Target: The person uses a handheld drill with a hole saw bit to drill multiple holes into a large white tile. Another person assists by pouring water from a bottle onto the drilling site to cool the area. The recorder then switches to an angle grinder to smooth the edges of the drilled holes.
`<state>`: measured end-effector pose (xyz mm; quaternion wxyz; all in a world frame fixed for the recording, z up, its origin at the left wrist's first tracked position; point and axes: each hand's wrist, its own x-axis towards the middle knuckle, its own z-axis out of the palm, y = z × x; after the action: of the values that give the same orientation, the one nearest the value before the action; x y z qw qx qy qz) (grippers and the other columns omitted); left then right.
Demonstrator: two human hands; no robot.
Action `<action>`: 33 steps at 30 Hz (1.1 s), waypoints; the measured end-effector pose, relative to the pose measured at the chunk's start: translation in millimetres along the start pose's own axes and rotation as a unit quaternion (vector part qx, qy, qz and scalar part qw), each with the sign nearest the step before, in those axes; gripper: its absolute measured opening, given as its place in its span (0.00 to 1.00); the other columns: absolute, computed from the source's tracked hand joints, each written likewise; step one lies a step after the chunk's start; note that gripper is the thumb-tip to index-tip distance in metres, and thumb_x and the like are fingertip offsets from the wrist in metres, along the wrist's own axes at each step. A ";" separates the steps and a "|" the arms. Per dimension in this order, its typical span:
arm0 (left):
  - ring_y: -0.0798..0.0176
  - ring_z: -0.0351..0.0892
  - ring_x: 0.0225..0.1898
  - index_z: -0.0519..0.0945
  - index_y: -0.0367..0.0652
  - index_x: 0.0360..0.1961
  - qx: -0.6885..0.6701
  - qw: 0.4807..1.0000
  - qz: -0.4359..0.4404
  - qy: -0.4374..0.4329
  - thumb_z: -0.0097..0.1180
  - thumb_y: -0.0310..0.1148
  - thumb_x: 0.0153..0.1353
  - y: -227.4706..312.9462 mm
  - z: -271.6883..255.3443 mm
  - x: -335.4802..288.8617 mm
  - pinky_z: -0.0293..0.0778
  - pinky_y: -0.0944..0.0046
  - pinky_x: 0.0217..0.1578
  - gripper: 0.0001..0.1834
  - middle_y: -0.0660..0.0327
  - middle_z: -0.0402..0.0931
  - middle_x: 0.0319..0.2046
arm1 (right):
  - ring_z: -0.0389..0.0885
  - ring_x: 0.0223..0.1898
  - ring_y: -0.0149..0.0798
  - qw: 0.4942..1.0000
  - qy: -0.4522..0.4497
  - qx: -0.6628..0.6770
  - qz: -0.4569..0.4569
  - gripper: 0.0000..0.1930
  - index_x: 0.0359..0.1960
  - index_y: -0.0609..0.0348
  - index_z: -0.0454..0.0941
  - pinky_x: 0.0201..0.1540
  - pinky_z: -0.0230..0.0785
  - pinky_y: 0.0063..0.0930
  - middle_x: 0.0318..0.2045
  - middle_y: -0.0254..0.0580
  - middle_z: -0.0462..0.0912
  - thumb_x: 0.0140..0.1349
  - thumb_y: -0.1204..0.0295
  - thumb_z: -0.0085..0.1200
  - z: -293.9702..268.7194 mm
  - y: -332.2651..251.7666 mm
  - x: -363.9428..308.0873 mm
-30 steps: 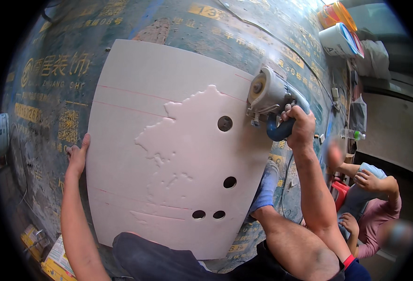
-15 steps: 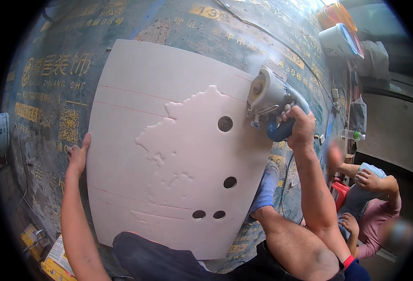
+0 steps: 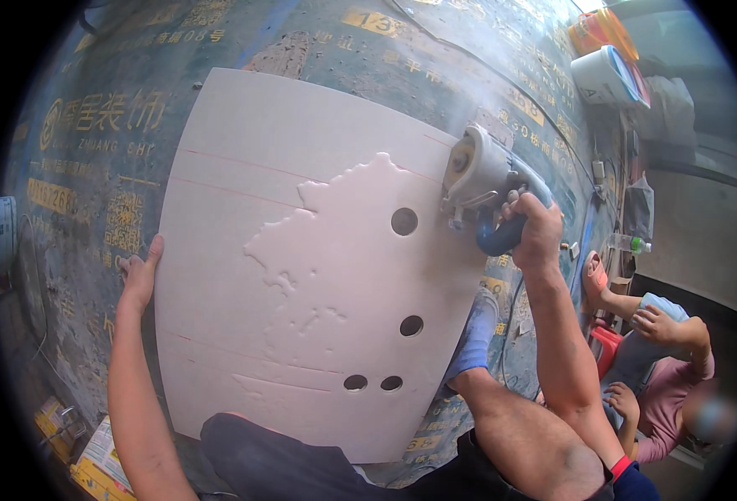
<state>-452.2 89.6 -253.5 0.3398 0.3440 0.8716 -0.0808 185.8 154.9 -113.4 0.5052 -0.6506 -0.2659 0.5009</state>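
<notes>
A large pale tile slab (image 3: 226, 275) lies before me, with several round holes, red marked lines and a wet puddle (image 3: 352, 200) on it. My right hand (image 3: 535, 225) grips the blue handle of a handheld tile saw (image 3: 487, 167), its fingers closed. The saw sits over the slab's upper right edge; where its blade meets the slab is hidden. At the slab's left edge rests my left hand (image 3: 140, 271), thumb along the rim and fingers apart, pointing outward.
A printed green protective sheet (image 3: 93, 200) covers the floor. My foot (image 3: 478, 330) is beside the slab's right edge. A cable (image 3: 477, 63) runs past the far side. Buckets (image 3: 609, 75) and a bottle (image 3: 630, 243) stand right. A seated person (image 3: 665, 392) is at lower right.
Dust near the saw has spread into a wider, thinner haze over the far floor. Both my hands, the saw and the slab stay almost in place.
</notes>
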 end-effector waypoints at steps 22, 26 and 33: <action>0.36 0.30 0.81 0.47 0.23 0.76 -0.020 0.999 -0.012 0.049 0.48 0.81 0.57 32.0 -20.6 -41.3 0.35 0.46 0.78 0.70 0.35 0.30 0.79 | 0.74 0.25 0.33 0.993 -0.107 -0.035 0.037 0.14 0.38 0.66 0.78 0.30 0.69 0.27 0.29 0.39 0.80 0.47 0.78 0.51 -86.5 -146.5 13.3; 0.39 0.40 0.80 0.55 0.26 0.75 0.046 0.992 -0.055 0.108 0.49 0.76 0.61 38.3 -6.9 -62.5 0.40 0.43 0.77 0.63 0.36 0.44 0.78 | 0.74 0.22 0.34 0.971 -0.174 -0.159 0.049 0.14 0.35 0.66 0.79 0.28 0.69 0.28 0.24 0.40 0.78 0.44 0.77 0.52 -69.2 -159.1 44.5; 0.42 0.57 0.75 0.72 0.27 0.66 -0.024 0.949 0.030 0.312 0.55 0.63 0.66 44.5 28.0 -145.8 0.41 0.41 0.77 0.46 0.39 0.64 0.71 | 0.77 0.20 0.38 0.947 -0.282 -0.139 0.069 0.14 0.35 0.67 0.80 0.27 0.72 0.32 0.23 0.43 0.78 0.46 0.73 0.53 -40.8 -137.3 123.2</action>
<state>-330.4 33.1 -176.2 0.0614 0.3699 0.9249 0.0622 289.3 291.8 -34.3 0.2784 -0.5633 -0.4192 0.6554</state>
